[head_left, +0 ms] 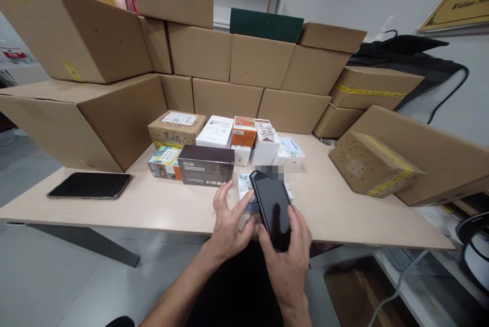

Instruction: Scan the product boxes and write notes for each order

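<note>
In my right hand point(288, 266) is a black phone-like handheld device point(273, 207), tilted, its dark screen facing me. The fingers wrap both its sides near the lower end. My left hand point(231, 227) is open beside it, thumb and fingers apart. Its index fingertip comes close to the device's left edge; whether they touch I cannot tell. Beneath the device lies a small white and blue patterned box point(243, 184), partly hidden by it and my hands. Just beyond my left fingers stands a dark brown shrink-wrapped box point(206, 166). A pixelated patch covers the area above the device.
Several small packages stand mid-table, including an orange box point(244, 132), a white box point(216, 132) and a labelled carton point(178, 129). A smartphone point(90, 185) lies at the left. Large cardboard boxes point(227, 98) wall the back; a dotted carton point(376, 164) sits right.
</note>
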Demonstrator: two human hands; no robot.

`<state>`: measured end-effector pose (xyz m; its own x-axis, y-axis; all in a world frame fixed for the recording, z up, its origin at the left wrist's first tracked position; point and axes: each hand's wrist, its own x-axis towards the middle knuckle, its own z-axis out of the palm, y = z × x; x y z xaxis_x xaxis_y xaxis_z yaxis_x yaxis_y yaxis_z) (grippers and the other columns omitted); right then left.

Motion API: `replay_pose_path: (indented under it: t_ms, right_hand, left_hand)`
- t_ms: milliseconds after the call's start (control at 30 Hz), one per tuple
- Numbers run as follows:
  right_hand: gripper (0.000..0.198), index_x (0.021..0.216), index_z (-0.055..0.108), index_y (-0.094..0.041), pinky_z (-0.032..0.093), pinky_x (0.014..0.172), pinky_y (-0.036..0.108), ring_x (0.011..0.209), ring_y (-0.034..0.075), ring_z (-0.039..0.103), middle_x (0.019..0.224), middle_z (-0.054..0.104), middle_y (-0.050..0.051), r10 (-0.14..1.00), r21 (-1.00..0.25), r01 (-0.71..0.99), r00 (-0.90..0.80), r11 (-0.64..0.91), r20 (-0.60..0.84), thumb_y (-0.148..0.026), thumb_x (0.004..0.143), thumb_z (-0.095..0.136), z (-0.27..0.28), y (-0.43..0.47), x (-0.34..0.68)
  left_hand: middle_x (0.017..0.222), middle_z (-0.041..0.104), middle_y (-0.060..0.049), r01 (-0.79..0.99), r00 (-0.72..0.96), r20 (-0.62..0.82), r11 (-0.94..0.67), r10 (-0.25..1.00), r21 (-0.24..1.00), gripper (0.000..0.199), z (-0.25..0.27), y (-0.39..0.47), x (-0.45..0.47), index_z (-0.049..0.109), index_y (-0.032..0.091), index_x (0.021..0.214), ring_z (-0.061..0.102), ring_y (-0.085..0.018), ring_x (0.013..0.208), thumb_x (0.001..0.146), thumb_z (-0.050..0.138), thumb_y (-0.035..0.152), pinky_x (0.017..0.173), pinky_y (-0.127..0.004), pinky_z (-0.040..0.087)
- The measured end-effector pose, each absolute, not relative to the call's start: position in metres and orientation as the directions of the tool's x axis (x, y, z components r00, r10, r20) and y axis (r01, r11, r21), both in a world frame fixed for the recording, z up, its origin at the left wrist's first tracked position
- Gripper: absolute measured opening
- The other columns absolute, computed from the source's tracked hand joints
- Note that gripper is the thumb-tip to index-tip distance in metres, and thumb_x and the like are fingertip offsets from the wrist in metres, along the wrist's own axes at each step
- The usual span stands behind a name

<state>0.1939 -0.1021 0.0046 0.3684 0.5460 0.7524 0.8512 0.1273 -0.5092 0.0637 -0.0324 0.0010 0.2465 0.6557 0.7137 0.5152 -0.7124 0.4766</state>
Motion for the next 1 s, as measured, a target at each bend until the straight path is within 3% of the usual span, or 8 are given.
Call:
replay_pose_path:
  t_ms: [600,833,1000]
  right_hand:
    - [0.066,0.142,0.048,-0.016,0.048,0.100,0.056,0.124,0.033,0.054,0.134,0.055,0.020,0.545,-0.515,0.845,0.366,0.145,0.754,-0.039,0.085,0.071,0.012,-0.096,0.190]
    - [0.067,0.143,0.047,-0.016,0.048,0.100,0.054,0.124,0.032,0.054,0.134,0.056,0.020,0.541,-0.509,0.852,0.372,0.123,0.754,-0.040,0.085,0.071,0.013,-0.093,0.193]
    - [0.067,0.144,0.046,-0.016,0.047,0.101,0.053,0.124,0.032,0.053,0.134,0.056,0.020,0.538,-0.508,0.854,0.376,0.116,0.755,-0.041,0.086,0.070,0.010,-0.092,0.197]
  left_hand:
    - [0.154,0.016,-0.013,0.479,0.279,0.649,-0.689,0.707,0.544,0.066,0.006,-0.027,0.063,0.041,0.030,0.148,0.021,-0.036,0.148,0.086,0.061,0.021,0.117,-0.058,0.029]
    - [0.153,0.017,-0.013,0.528,0.275,0.651,-0.677,0.707,0.512,0.062,0.010,-0.025,0.063,0.045,0.029,0.145,0.023,-0.037,0.147,0.086,0.062,0.022,0.116,-0.058,0.029]
    - [0.153,0.018,-0.014,0.528,0.263,0.666,-0.682,0.698,0.506,0.066,0.006,-0.023,0.063,0.040,0.028,0.148,0.024,-0.035,0.146,0.086,0.061,0.020,0.116,-0.057,0.030]
